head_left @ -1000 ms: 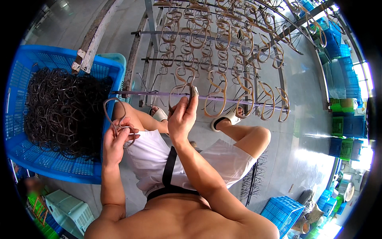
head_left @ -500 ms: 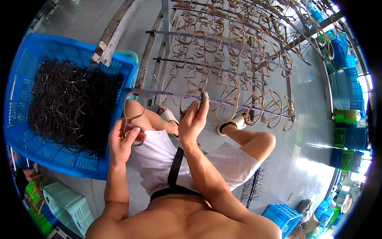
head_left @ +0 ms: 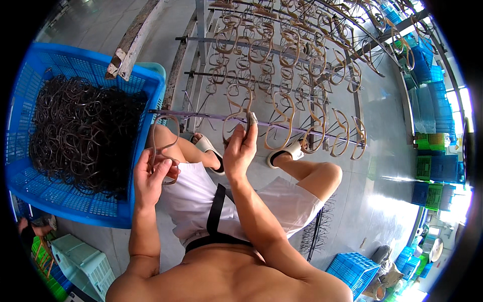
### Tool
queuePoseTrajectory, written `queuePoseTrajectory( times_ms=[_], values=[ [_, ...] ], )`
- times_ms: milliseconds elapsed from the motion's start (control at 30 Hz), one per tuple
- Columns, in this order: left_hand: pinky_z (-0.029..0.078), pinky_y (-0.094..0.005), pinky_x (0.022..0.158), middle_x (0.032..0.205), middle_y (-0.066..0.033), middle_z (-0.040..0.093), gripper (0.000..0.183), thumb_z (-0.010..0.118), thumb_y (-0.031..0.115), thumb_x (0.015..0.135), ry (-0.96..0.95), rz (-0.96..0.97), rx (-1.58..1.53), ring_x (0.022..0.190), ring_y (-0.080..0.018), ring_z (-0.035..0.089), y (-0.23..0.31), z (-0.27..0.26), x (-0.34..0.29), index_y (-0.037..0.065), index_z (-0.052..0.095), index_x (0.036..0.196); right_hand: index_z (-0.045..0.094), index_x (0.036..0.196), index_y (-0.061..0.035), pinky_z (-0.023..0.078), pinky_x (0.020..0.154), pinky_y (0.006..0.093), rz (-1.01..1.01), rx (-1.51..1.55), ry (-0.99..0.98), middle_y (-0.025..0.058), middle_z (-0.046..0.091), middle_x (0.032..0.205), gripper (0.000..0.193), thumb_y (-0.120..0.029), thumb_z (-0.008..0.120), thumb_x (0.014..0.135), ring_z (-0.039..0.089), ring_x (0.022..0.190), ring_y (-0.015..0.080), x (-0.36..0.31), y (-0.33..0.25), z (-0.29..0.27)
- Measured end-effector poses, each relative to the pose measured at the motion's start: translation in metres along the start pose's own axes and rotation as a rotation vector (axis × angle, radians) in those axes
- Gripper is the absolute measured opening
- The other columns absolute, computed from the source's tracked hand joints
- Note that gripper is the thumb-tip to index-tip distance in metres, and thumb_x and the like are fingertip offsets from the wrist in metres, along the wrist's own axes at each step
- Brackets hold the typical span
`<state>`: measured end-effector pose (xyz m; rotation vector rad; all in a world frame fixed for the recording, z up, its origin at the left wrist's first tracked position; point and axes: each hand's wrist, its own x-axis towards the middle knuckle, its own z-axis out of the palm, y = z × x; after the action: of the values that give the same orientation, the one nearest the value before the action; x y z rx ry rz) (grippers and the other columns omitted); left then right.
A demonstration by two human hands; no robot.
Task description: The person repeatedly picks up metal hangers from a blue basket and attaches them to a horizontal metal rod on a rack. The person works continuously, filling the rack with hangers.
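Observation:
In my left hand (head_left: 147,177) a brown spectacle frame (head_left: 178,132) is pinched upright between thumb and fingers, its upper loop standing above them. My right hand (head_left: 240,151) grips the lower part of another spectacle frame (head_left: 250,96) at a thin purple rod (head_left: 211,117). A pale wrap covers the tip of the right index finger. Whether that frame is hooked on the rod's wires I cannot tell. Farther right along the same rod hang several more frames (head_left: 318,123), spaced apart. Beside my left arm stands a blue crate (head_left: 75,214) heaped with dark, glossy spectacle frames (head_left: 83,136).
A metal rack (head_left: 201,30) beyond my hands carries rods full of hanging brown frames. A worn post (head_left: 133,43) juts over the blue crate. Pale green (head_left: 83,259) and blue baskets (head_left: 354,269) stand behind me on either side. Stacked crates (head_left: 435,166) line the right.
The whole view has shifted slightly, so things sit a little farther left. Both hands keep their holds; the right hand's frame shows a little more upright at the rod.

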<state>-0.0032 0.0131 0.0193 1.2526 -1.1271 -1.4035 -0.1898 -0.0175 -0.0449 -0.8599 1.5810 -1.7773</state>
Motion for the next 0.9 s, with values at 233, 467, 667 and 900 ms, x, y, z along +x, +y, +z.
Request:
queuePoseTrajectory(
  times_ms=[233,467,667,900],
  values=[
    [0.050,-0.0242,0.057,0.080,-0.0110,0.064,0.026,0.057,0.012,0.087,0.006,-0.009,0.016,0.064,-0.0139,0.062,-0.004,0.001,0.001,0.001,0.049,0.109,0.043,0.126,-0.0025,0.028,0.043,0.0193,0.004,-0.084,0.015,-0.0059,0.036,0.058,0.033,-0.007,0.045,0.093,0.031,0.050,0.0021,-0.002,-0.007,0.006],
    [0.049,-0.0241,0.057,0.081,-0.0118,0.064,0.025,0.056,0.012,0.088,-0.002,-0.004,0.013,0.065,-0.0138,0.062,-0.006,0.004,0.003,0.002,0.050,0.109,0.040,0.126,-0.0010,0.033,0.043,0.0234,-0.110,-0.182,0.008,-0.0006,0.043,0.056,0.034,-0.007,0.046,0.092,0.037,0.048,0.0061,-0.006,-0.010,0.019],
    [0.048,-0.0234,0.055,0.079,-0.0109,0.064,0.024,0.054,0.015,0.090,0.007,-0.003,0.010,0.063,-0.0131,0.061,-0.010,0.002,0.006,0.001,0.051,0.109,0.040,0.126,-0.0005,0.033,0.042,0.0249,-0.137,-0.268,-0.032,0.0016,0.044,0.055,0.035,-0.006,0.046,0.092,0.038,0.046,0.0085,-0.003,-0.007,0.014],
    [0.044,-0.0222,0.048,0.066,-0.0053,0.058,0.022,0.050,0.017,0.092,0.078,0.070,-0.072,0.054,-0.0104,0.055,-0.004,0.003,-0.003,0.000,0.056,0.103,0.033,0.130,-0.0001,0.037,0.048,0.0215,-0.048,-0.221,-0.140,-0.0003,0.049,0.061,0.041,-0.007,0.047,0.092,0.042,0.051,0.0088,0.007,-0.006,-0.008]
  ],
)
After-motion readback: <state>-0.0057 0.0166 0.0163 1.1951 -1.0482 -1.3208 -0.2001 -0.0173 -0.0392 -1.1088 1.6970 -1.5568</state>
